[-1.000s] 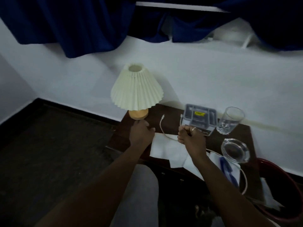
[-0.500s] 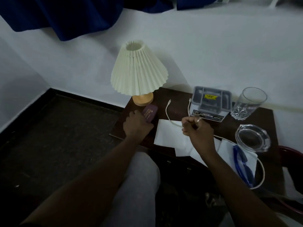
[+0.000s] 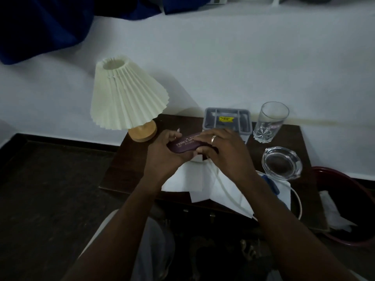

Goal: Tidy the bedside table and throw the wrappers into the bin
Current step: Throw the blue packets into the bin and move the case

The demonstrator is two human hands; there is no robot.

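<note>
A dark purple glasses case (image 3: 183, 145) with pale lettering is held above the dark wooden bedside table (image 3: 129, 169). My left hand (image 3: 164, 153) grips its left end from below. My right hand (image 3: 221, 147), with a ring on one finger, is closed over its right end. White paper sheets (image 3: 186, 179) lie on the table under my hands, with a white cable (image 3: 223, 183) running across them. A dark red bin (image 3: 349, 236) with crumpled white paper (image 3: 332, 211) in it stands at the table's right.
A pleated cream lamp (image 3: 125, 98) on a wooden base stands at the table's back left. A grey organiser box (image 3: 227, 120), a drinking glass (image 3: 267, 122) and a glass ashtray (image 3: 281, 162) sit at the back right. A blue object (image 3: 273, 185) lies on the paper.
My left hand has lifted the purple case from beside the lamp base toward the middle. My right hand has left the cable and closed on the case's other end. The camera has moved closer.
</note>
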